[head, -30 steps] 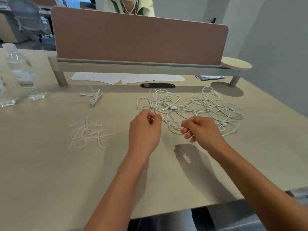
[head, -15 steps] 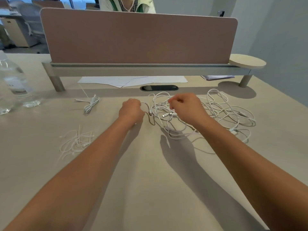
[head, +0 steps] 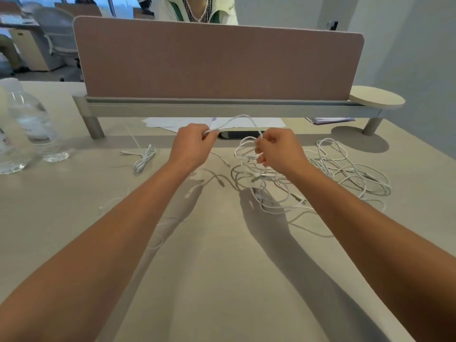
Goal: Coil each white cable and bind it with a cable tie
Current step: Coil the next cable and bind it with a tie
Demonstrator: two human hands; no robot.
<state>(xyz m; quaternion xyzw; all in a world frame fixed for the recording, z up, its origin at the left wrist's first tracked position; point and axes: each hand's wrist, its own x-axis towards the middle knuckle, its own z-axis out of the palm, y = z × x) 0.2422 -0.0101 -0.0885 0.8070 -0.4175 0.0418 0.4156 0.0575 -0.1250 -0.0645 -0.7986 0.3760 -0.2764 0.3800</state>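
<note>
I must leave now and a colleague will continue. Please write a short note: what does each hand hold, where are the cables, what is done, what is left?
Left hand and right hand each pinch one white cable, arched between them above the desk.
Tangled cable pile: under and right of the right hand.
Done: one coiled cable, left.
Left: coil the held cable, tie it, then the pile.

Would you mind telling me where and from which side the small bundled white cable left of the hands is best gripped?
Grip the small bundled white cable across its narrow folded middle, coming from above: its strands lie flat and parallel on the beige desk, while loose ends trail away toward the back left.
</note>
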